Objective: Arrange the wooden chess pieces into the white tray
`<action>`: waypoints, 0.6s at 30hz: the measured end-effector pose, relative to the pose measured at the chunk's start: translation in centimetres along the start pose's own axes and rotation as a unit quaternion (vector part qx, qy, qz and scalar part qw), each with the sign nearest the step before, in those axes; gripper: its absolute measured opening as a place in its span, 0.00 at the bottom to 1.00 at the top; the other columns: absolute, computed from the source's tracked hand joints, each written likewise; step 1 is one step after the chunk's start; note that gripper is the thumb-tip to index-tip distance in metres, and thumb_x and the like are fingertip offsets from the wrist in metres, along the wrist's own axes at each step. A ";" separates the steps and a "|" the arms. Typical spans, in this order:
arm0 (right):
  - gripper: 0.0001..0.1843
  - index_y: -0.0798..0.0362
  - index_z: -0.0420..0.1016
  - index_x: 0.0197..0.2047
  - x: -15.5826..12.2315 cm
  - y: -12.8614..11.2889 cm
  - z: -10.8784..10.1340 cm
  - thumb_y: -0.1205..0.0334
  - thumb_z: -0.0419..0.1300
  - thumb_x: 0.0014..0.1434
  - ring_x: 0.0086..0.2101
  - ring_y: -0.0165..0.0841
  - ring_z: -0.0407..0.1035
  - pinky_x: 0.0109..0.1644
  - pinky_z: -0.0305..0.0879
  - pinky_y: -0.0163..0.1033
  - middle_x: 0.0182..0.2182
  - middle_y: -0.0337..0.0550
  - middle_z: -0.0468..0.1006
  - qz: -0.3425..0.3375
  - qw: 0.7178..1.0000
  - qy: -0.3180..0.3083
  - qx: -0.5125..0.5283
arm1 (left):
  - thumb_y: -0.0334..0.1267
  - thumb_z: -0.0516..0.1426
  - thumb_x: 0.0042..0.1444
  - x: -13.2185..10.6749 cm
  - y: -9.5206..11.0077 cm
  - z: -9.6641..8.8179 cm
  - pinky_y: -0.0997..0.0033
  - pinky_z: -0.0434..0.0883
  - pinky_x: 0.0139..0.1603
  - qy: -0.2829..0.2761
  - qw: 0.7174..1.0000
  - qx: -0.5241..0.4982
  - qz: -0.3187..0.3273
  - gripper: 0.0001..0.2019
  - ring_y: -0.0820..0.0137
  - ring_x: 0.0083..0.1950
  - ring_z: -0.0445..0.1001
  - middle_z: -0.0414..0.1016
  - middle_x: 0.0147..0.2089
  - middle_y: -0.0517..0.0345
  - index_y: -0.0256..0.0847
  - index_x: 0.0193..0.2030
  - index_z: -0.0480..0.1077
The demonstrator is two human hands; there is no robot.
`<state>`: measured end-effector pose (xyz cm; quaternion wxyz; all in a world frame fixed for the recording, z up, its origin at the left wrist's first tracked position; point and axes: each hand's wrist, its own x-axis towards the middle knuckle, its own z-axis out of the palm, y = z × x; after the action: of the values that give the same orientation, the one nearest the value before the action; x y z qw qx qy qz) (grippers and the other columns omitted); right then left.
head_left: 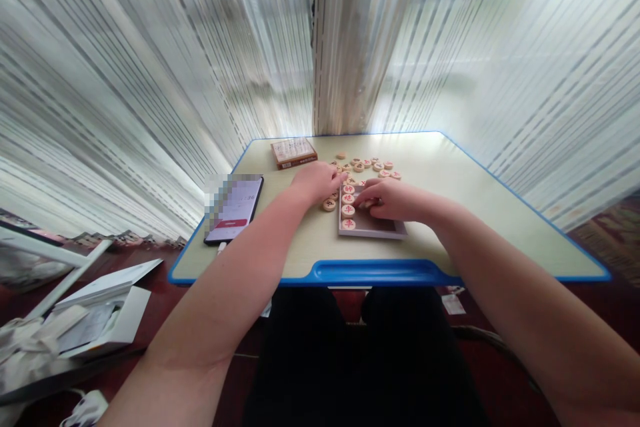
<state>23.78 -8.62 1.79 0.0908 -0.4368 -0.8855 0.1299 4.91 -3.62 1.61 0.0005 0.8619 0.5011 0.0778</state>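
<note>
My left hand (319,180) reaches over the loose Chinese chess pieces (359,167), its fingers bent together and its fingertips at a round wooden piece (345,175). In the shallow open box tray (373,233), red-marked pieces (349,211) stand in a column along the left wall. My right hand (393,199) dips into this tray from the right, thumb and fingers closing around a piece (369,203) that is partly hidden beneath them. One dark-marked piece (329,205) lies just left of the tray.
A box lid with a printed top (294,151) lies at the table's back left. A phone (235,210) with a cable lies by the left edge. The table (480,213) has a blue rim with a recessed tray (375,271) in front. Curtains hang behind; an open white box (105,320) is at lower left.
</note>
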 end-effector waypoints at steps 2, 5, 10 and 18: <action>0.20 0.49 0.81 0.40 0.0 0.0 0.0 0.75 0.56 0.46 0.34 0.31 0.71 0.42 0.66 0.33 0.41 0.43 0.76 0.000 1.000 0.001 0.001 | 0.56 0.39 0.61 -0.1 0.0 -0.1 0.71 0.65 0.37 -0.001 1.000 0.002 0.000 0.30 0.64 0.42 0.73 0.76 0.40 0.48 0.39 0.37 0.75; 0.21 0.49 0.81 0.40 0.0 -0.1 -0.1 0.75 0.55 0.46 0.35 0.32 0.71 0.42 0.66 0.33 0.41 0.43 0.77 -0.005 1.000 0.000 0.001 | 0.56 0.38 0.61 -0.1 0.1 -0.1 0.70 0.65 0.37 -0.001 1.000 0.002 0.001 0.30 0.64 0.42 0.73 0.76 0.40 0.48 0.39 0.37 0.75; 0.19 0.51 0.81 0.39 0.0 -0.2 -0.5 0.73 0.55 0.45 0.36 0.34 0.71 0.42 0.65 0.35 0.38 0.44 0.77 0.020 0.999 0.001 -0.033 | 0.53 0.40 0.61 -0.1 0.0 -0.1 0.71 0.64 0.37 0.003 1.000 0.004 0.001 0.27 0.64 0.42 0.73 0.76 0.40 0.49 0.39 0.37 0.75; 0.24 0.50 0.78 0.48 0.4 0.4 0.3 0.70 0.54 0.48 0.36 0.36 0.69 0.41 0.62 0.37 0.38 0.47 0.76 0.024 0.996 0.027 -0.080 | 0.53 0.41 0.61 -0.1 0.1 -0.1 0.70 0.63 0.34 0.004 1.000 0.000 0.000 0.26 0.64 0.40 0.73 0.77 0.39 0.49 0.39 0.35 0.75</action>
<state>23.77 -8.12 1.43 0.0759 -0.4672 -0.8795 0.0488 4.92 -3.72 1.67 -0.0015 0.8616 0.5010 0.0812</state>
